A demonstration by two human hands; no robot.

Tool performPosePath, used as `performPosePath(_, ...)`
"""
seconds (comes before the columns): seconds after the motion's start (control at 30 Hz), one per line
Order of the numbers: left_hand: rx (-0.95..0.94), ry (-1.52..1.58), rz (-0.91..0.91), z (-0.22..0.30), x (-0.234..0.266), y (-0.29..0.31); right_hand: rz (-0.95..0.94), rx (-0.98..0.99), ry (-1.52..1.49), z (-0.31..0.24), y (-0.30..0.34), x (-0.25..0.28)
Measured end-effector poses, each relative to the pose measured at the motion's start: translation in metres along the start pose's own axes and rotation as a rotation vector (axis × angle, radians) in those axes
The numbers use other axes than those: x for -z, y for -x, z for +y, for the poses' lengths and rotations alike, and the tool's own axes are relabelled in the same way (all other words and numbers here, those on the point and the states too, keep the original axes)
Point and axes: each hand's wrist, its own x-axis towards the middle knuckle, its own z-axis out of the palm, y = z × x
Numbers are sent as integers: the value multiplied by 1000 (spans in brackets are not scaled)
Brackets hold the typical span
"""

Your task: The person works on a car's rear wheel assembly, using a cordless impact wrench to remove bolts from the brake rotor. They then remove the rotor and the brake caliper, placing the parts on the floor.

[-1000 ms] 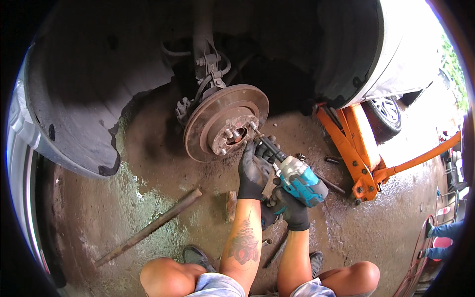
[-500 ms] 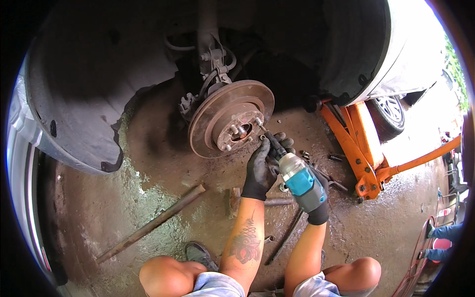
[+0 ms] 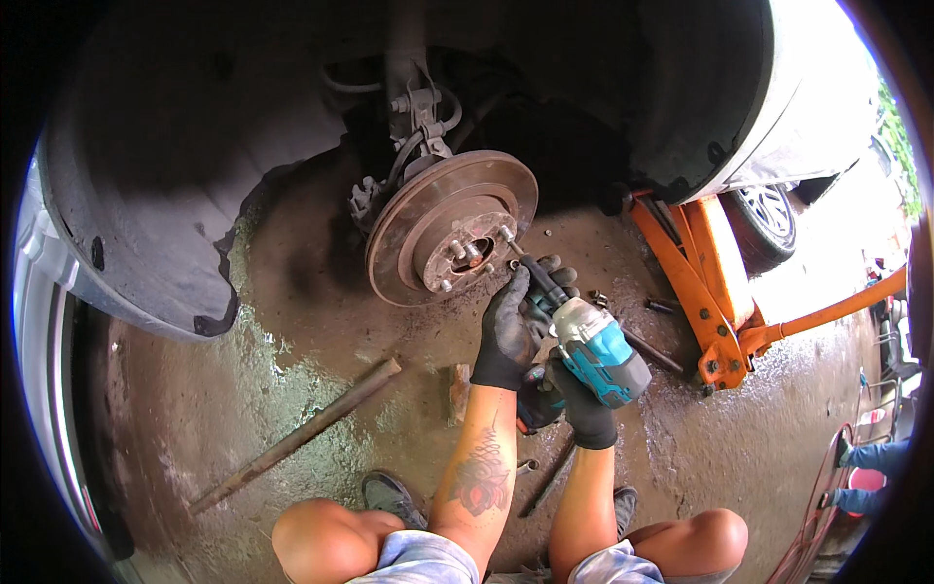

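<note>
A teal and black impact wrench points up and left at the wheel hub. My right hand, in a black glove, is closed round its handle; the battery end shows below, between my forearms. My left hand, gloved too, is wrapped about the black socket shaft at the tool's front. Close to my left thumb tip is a small ring-shaped metal piece, perhaps a nut. The shaft's tip is near a stud on the hub of the rusty brake disc.
An orange floor jack stands at right, beside a wheel. A long metal pipe lies on the wet floor at left. A dark bar and several sockets lie about my hands. Another person's legs show at far right.
The impact wrench has rolled in my hands: its handle and battery have swung left, and my right hand has moved left with them. My left hand stays at the socket shaft.
</note>
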Motion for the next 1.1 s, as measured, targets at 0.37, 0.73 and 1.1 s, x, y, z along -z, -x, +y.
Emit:
performPosePath(0.37, -89, -82, 109, 6, -9, -26, -15, 110, 146, -8, 0, 10)
performPosePath(0.73, -124, 259, -8, -22, 0, -14, -27, 446, 328, -11, 2, 42)
performPosePath(1.1, -172, 150, 101, -60, 10, -19, -258, 496, 597, -40, -16, 103)
